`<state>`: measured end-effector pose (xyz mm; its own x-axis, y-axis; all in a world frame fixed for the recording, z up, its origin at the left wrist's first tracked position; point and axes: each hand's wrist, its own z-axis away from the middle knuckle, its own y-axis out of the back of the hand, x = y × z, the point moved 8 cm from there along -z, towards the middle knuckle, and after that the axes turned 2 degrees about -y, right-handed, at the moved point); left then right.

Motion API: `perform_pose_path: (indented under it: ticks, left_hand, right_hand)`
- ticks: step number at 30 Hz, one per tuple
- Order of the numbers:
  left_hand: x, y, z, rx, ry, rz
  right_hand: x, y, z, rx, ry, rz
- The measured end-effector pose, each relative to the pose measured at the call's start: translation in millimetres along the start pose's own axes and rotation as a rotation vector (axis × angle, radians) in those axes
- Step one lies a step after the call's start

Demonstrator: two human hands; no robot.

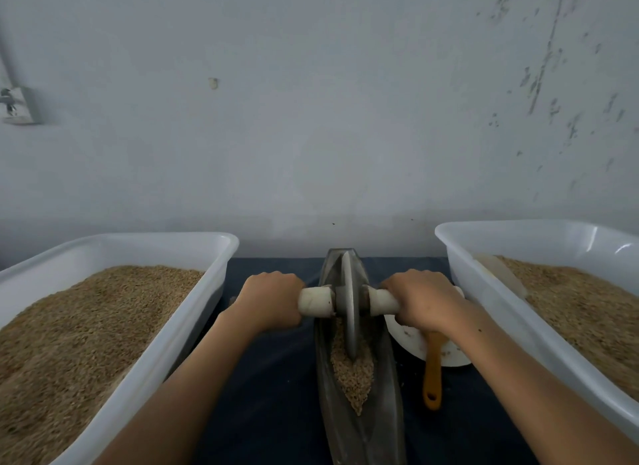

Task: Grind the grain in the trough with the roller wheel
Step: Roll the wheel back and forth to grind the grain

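Two hands: left hand [273, 300] and right hand [420, 300], each grip clenched round one end of the white handle [316, 302]. One roller wheel [349, 305] stands in one trough [387, 378], frame centre, on grain [352, 374]. Two white tubs [193, 312] of grain, left and right. One orange brush [434, 371] on one white plate [408, 343].

left hand [273, 300] fisted, right hand [423, 300] fisted, forearms outstretched

Dull grey metal trough [359, 426] and wheel [349, 302]; glossy white plastic tubs [193, 312]; matt dark cloth [276, 378]; smooth orange plastic handle [434, 371].
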<state>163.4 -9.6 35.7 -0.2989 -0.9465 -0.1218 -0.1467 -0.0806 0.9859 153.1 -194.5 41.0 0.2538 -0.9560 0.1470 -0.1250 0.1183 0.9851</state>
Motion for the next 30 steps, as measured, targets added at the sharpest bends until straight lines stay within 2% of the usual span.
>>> perform_pose_path:
  ticks: [5, 7, 10, 14, 16, 21, 23, 27, 30]
  left_hand:
    - [2, 14, 2, 0.271, 0.071, -0.082]
    - [3, 15, 4, 0.314, 0.069, -0.099]
    - [5, 15, 5, 0.265, 0.024, -0.094]
    - [3, 2, 5, -0.017, -0.01, -0.031]
    - [2, -5, 8, -0.128, 0.002, 0.009]
    - [3, -1, 4, -0.072, 0.004, -0.001]
    - [4, 3, 3, 0.034, 0.011, -0.035]
    - [5, 13, 5, 0.324, 0.082, -0.074]
    - [4, 11, 5, 0.343, 0.081, -0.043]
  right_hand:
    - [1, 7, 4, 0.38, -0.049, -0.034]
    - [1, 5, 7, 0.425, -0.047, -0.052]
    - [2, 4, 7, 0.303, -0.022, -0.057]
    - [-2, 2, 8, 0.017, 0.028, -0.023]
    - [-5, 0, 11, -0.072, 0.044, -0.018]
    - [-2, -2, 7, -0.103, 0.024, -0.044]
    - [-1, -1, 4, -0.019, 0.003, -0.036]
    - [0, 7, 5, 0.304, -0.063, -0.04]
    - [-2, 8, 7, 0.368, -0.053, -0.043]
